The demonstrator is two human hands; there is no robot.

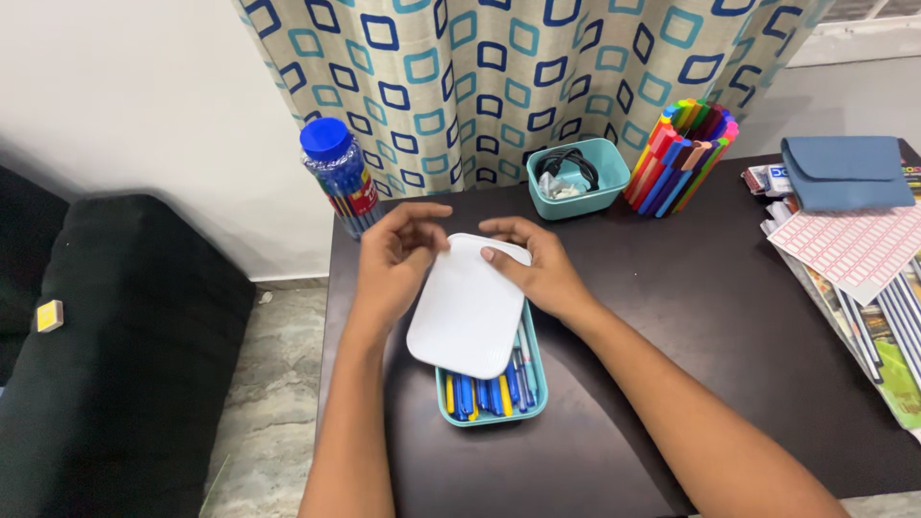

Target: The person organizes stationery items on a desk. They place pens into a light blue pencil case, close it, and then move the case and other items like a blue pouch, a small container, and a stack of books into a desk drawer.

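Both grips pinch white lid | over pen tray | bottle, teal box behind

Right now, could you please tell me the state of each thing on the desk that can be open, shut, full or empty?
White lid: off its seat, tilted over the box, held by the left hand and right hand.
Teal pen box: partly uncovered, filled with blue and yellow pens.
Small teal tub: open, holding a black cable.
Pen jar: blue cap on, full.
Rainbow pen holder: upright, open-topped.
Blue pouch: flap shut.
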